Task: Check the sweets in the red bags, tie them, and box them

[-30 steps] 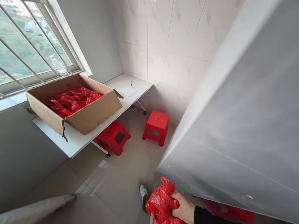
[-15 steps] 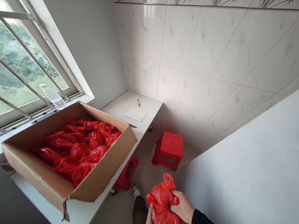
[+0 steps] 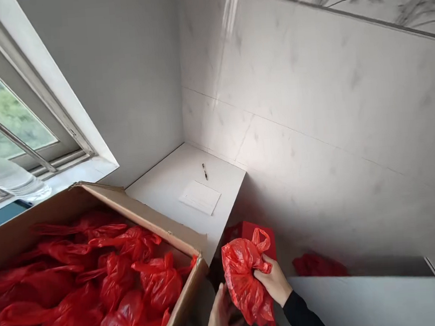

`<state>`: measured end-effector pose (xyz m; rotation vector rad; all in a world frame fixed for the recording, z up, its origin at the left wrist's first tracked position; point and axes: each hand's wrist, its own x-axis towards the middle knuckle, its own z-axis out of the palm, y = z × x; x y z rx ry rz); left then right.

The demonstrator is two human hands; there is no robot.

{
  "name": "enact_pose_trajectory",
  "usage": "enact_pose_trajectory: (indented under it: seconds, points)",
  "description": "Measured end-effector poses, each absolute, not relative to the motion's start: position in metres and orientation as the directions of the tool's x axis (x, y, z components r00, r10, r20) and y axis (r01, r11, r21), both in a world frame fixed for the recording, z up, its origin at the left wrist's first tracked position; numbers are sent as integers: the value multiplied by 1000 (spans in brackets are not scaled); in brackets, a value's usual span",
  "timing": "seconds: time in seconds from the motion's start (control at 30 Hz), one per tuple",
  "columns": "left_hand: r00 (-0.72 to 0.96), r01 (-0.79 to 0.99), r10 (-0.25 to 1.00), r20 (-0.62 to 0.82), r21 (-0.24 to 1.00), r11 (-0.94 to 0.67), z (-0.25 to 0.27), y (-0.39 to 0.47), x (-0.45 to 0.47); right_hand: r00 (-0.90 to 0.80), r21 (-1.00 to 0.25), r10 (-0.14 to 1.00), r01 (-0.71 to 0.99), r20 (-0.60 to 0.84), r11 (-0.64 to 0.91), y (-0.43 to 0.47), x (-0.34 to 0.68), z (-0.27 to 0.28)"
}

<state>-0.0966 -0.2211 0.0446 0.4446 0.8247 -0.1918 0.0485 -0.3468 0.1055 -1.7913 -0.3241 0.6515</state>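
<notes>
A knotted red plastic bag [image 3: 245,276] hangs from my right hand [image 3: 274,281], whose fingers are closed round its gathered neck, with one handle loop sticking up. Just left of and below the bag is my left hand [image 3: 220,316], fingers apart; whether a fingertip touches the plastic I cannot tell. To the left stands an open cardboard box [image 3: 178,286] on the white table. Inside it lie several similar tied red bags [image 3: 116,281].
On the white tabletop [image 3: 159,187] are a sheet of paper [image 3: 201,197] and a pen [image 3: 204,171]. A clear bottle [image 3: 11,174] lies toward the window. Behind the held bag is a red stool [image 3: 251,228]. A white partition [image 3: 382,295] crosses at lower right, with something red [image 3: 318,264] beyond it.
My view has moved closer to the table corner. My right hand has raised the red bag from low down toward the table's end, and my left hand has come away from its side.
</notes>
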Motion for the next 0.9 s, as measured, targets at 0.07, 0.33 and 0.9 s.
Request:
enact_pose_trajectory:
  seconds: [0.07,0.33,0.9]
  points:
    - [650,324,50,-758,335,885,38,-212,-66,794,-939,554,-60,-251,-340,-304,101,103]
    - [418,80,493,-764,571,817,-27,-141,124,556,-842,809,334,-188,-425,-31,363,34]
    - [-137,876,990,32,471,106,-157,-80,182,35,-530,999,847,-32,-47,167,488,11]
